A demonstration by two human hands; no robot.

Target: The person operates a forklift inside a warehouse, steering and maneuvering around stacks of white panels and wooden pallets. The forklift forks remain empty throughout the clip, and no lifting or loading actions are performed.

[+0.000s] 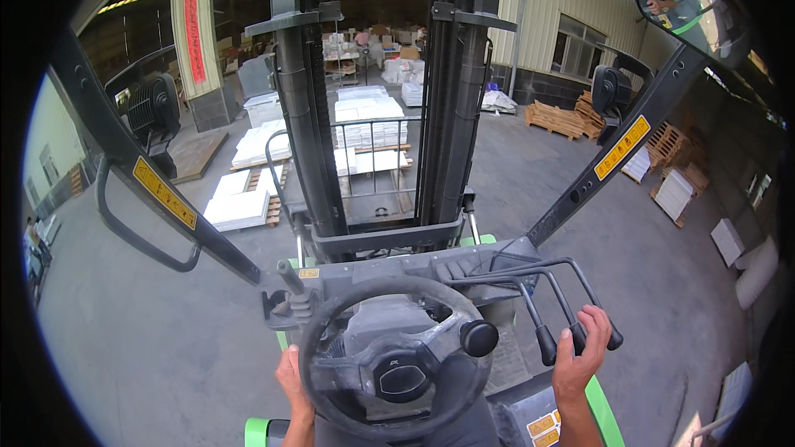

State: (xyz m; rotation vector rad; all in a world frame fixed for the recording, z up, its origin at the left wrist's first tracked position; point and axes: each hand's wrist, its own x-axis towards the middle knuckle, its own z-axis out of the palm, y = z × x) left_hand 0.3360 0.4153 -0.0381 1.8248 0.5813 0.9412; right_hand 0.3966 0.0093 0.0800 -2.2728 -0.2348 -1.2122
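Note:
My left hand (295, 384) is closed at the left side of the steering wheel (403, 285), its thumb along the rim and its other fingers mostly hidden. A round black spinner knob (479, 338) sits on the wheel's right side. My right hand (578, 358) is closed on the middle lever (566, 298), its thumb on the near side and its fingers curled over the knob. Beside it stand the left lever (534, 314) and the right lever (590, 288). A short upright lever (290, 276) rises from the dash left of the wheel.
The forklift's mast (310, 116) stands ahead, with a carriage backrest (374, 157) between its rails. Beyond lie pallets of white slabs (371, 116) and a lower stack (238, 209). Wooden pallets (555, 120) are by the right wall. A pillar (195, 50) stands at left.

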